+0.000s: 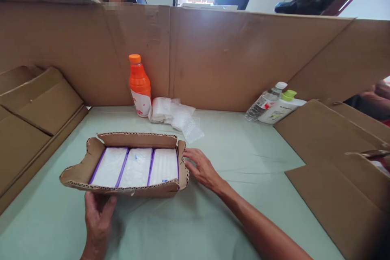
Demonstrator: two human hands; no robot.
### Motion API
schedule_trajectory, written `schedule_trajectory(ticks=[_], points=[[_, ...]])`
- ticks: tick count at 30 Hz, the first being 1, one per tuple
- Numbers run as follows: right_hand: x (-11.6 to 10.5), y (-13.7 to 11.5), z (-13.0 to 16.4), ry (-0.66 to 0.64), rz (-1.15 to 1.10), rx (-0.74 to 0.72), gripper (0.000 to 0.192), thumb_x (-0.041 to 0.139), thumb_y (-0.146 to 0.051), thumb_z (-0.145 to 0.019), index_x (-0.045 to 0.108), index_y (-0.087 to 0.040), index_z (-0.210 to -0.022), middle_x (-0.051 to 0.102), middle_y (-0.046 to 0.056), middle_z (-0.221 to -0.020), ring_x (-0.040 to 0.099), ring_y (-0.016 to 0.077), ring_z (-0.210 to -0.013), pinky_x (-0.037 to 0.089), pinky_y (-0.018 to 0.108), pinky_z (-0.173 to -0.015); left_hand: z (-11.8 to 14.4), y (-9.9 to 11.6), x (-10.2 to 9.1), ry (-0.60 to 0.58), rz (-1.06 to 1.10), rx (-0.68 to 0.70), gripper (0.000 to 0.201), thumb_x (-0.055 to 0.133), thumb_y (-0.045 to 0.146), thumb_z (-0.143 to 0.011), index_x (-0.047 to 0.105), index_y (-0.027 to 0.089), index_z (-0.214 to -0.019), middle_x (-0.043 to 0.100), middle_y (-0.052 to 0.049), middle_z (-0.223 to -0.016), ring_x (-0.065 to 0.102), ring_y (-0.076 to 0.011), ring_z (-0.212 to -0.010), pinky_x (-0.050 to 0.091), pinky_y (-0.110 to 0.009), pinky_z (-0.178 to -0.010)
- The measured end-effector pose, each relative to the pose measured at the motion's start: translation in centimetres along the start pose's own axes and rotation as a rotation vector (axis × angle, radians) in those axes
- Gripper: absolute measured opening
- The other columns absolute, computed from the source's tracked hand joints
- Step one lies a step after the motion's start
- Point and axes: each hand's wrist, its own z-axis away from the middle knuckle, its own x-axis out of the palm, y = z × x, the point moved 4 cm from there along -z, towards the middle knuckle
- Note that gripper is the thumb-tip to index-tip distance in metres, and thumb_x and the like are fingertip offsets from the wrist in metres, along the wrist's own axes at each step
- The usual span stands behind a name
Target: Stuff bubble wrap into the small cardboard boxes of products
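A small open cardboard box (pixel 155 191) with its flaps folded outward stands on the green-covered table. Three white packs edged in purple, like tissue packs (pixel 136 166), lie side by side in it. At the box's front left, my left hand (pixel 99 215) grips the lower edge, its fingertips hidden beneath. My right hand (pixel 201 167) holds the right end wall, with some fingertips out of sight behind the flap.
Behind the box, an orange bottle (pixel 140 85) stands beside crumpled bubble wrap (pixel 175 113). A clear water bottle (pixel 263 103) and a white bottle (pixel 282 109) lean at the back right. Larger cardboard boxes (pixel 39 105) flank the table; a cardboard wall (pixel 231 57) closes the back. A person sits beyond.
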Motion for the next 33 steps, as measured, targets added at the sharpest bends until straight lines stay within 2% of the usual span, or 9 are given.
schedule_trajectory(ticks=[4,9,11,14,18,22,25,29,33], points=[[-1.3,3.9,-4.8,-0.109,0.249,0.016,0.025,0.052,-0.033,-0.099,0.073,-0.021,-0.105,0.073,0.009,-0.118,0.063,0.0252,-0.113,0.050,0.040,-0.093,0.7,0.1,0.1,0.021,-0.065,-0.090,0.059,0.069,0.051,-0.084,0.052,0.022,-0.132,0.064,-0.007,-0.110,0.062,-0.0263,-0.107,0.053,-0.038,-0.093],[-5.5,7.7,-6.7,0.108,0.445,0.222,0.041,0.046,-0.031,-0.099,0.060,-0.010,-0.132,0.052,0.025,-0.147,0.048,0.0398,-0.131,0.041,0.056,-0.098,1.0,-0.9,-0.7,0.038,-0.142,-0.157,0.069,0.074,0.055,-0.076,0.055,0.024,-0.135,0.066,-0.006,-0.107,0.063,-0.0274,-0.098,0.054,-0.040,-0.090],[-5.7,7.2,-6.4,0.124,0.498,0.191,0.039,0.048,-0.029,-0.099,0.061,-0.013,-0.132,0.055,0.020,-0.145,0.052,0.0360,-0.126,0.042,0.050,-0.097,1.1,-1.6,-1.1,0.052,-0.161,-0.154,0.065,0.076,0.054,-0.074,0.059,0.024,-0.128,0.067,-0.005,-0.105,0.063,-0.0265,-0.095,0.054,-0.039,-0.089],[-3.6,4.9,-6.8,0.048,0.487,0.050,0.029,0.051,-0.024,-0.098,0.068,-0.019,-0.121,0.066,0.011,-0.131,0.058,0.0281,-0.112,0.042,0.040,-0.092,1.2,-2.2,-1.2,0.059,-0.166,-0.168,0.055,0.075,0.053,-0.074,0.063,0.024,-0.119,0.066,-0.003,-0.097,0.062,-0.0242,-0.089,0.054,-0.035,-0.080],[-0.7,3.3,-10.6,0.067,0.501,0.013,0.028,0.058,-0.020,-0.094,0.068,-0.013,-0.119,0.067,0.016,-0.124,0.056,0.0297,-0.103,0.038,0.041,-0.086,1.2,-1.3,-0.8,0.093,-0.155,-0.149,0.057,0.075,0.056,-0.073,0.062,0.020,-0.116,0.064,-0.002,-0.090,0.061,-0.0235,-0.087,0.052,-0.033,-0.075],[-0.7,3.0,-13.8,0.119,0.477,0.003,0.016,0.057,-0.013,-0.092,0.072,-0.014,-0.096,0.072,0.014,-0.107,0.058,0.0276,-0.094,0.035,0.040,-0.081,1.2,-0.2,-0.1,0.133,-0.144,-0.196,0.067,0.074,0.058,-0.073,0.059,0.017,-0.124,0.062,-0.004,-0.094,0.061,-0.0263,-0.093,0.051,-0.035,-0.079],[-2.4,2.4,-11.4,0.184,0.429,-0.033,0.016,0.056,-0.016,-0.096,0.072,-0.019,-0.100,0.074,0.009,-0.111,0.061,0.0243,-0.098,0.037,0.038,-0.084,1.3,0.4,0.1,0.131,-0.124,-0.188,0.070,0.077,0.058,-0.071,0.060,0.017,-0.125,0.062,-0.005,-0.095,0.060,-0.0290,-0.099,0.052,-0.039,-0.088],[-6.4,1.9,-2.7,0.372,0.244,-0.140,0.019,0.052,-0.018,-0.100,0.070,-0.022,-0.105,0.074,0.007,-0.113,0.065,0.0218,-0.105,0.043,0.038,-0.090,1.4,0.6,-0.1,0.108,-0.119,-0.173,0.070,0.078,0.054,-0.071,0.059,0.018,-0.127,0.064,-0.006,-0.096,0.061,-0.0303,-0.104,0.052,-0.041,-0.095],[-9.8,2.5,5.9,0.246,0.200,-0.078,0.024,0.054,-0.018,-0.097,0.069,-0.028,-0.112,0.072,0.005,-0.120,0.066,0.0241,-0.110,0.047,0.041,-0.091,1.1,0.9,0.0,0.048,-0.073,-0.152,0.073,0.075,0.054,-0.076,0.053,0.018,-0.137,0.066,-0.009,-0.112,0.062,-0.0291,-0.108,0.050,-0.041,-0.100]])
